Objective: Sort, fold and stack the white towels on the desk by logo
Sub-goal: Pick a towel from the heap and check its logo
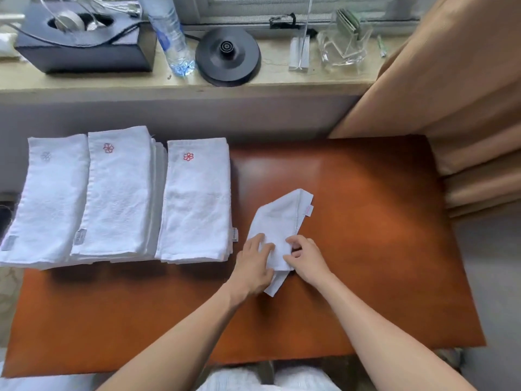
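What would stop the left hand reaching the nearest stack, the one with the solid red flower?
Likely nothing, so yes: the left hand rests on the small towel just right of that stack, only bare desk between, and nothing lies on the stack.

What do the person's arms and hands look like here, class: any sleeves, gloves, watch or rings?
Both forearms, left and right, are bare as far as the frame's bottom edge: no sleeve shows. The left hand and right hand wear no gloves. No watch, bracelet or ring is visible on the wrists or the fingers that show.
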Tool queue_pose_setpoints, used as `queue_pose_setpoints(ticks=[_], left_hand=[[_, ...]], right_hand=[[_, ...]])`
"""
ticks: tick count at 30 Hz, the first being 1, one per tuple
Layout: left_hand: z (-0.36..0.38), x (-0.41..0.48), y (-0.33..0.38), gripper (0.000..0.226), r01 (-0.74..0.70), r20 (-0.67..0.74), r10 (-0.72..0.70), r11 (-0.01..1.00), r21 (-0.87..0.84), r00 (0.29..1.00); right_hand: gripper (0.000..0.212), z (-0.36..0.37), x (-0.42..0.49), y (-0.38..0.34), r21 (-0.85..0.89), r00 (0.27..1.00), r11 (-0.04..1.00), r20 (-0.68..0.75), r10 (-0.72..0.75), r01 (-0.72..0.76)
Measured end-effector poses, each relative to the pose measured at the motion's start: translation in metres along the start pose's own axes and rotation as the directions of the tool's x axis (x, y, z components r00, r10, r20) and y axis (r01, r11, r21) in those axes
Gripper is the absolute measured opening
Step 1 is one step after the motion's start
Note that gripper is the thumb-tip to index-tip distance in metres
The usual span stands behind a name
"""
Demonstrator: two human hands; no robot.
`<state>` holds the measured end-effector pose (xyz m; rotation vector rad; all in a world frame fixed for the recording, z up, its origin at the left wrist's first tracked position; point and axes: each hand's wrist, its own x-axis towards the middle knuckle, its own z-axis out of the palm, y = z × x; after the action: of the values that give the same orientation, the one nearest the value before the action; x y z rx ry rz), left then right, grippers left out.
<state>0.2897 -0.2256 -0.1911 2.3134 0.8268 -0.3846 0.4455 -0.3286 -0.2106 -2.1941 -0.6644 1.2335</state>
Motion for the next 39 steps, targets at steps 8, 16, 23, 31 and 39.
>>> queue_pose_setpoints(ticks=[8, 16, 23, 31, 39], left_hand=[[0.028, 0.013, 0.003, 0.051, -0.032, -0.056, 0.037, 0.996, 0.086, 0.998], [0.043, 0.006, 0.045, 0.035, -0.005, -0.023, 0.006, 0.999, 0.047, 1.000], [0.084, 0.017, 0.126, 0.032, 0.045, -0.072, -0.049, 0.998, -0.053, 0.996], [0.108, 0.020, 0.258, 0.026, 0.087, -0.045, -0.116, 0.903, -0.420, 0.992], [0.069, 0.020, 0.321, 0.028, -0.035, -0.288, -0.143, 0.844, -0.536, 0.947]], right_hand=[[0.031, 0.009, -0.021, 0.015, 0.243, 0.988, 0.959, -0.001, 0.154, -0.149], [0.043, -0.017, -0.052, 0.052, 0.329, 0.972, 0.915, 0.056, 0.228, -0.234], [0.035, -0.093, -0.069, 0.116, 0.240, 0.997, 0.968, 0.053, 0.057, -0.068], [0.024, -0.211, -0.093, 0.175, -0.034, 0.989, 0.990, -0.060, -0.135, 0.133], [0.017, -0.277, -0.100, 0.160, -0.236, 0.964, 0.948, -0.109, -0.244, 0.213]])
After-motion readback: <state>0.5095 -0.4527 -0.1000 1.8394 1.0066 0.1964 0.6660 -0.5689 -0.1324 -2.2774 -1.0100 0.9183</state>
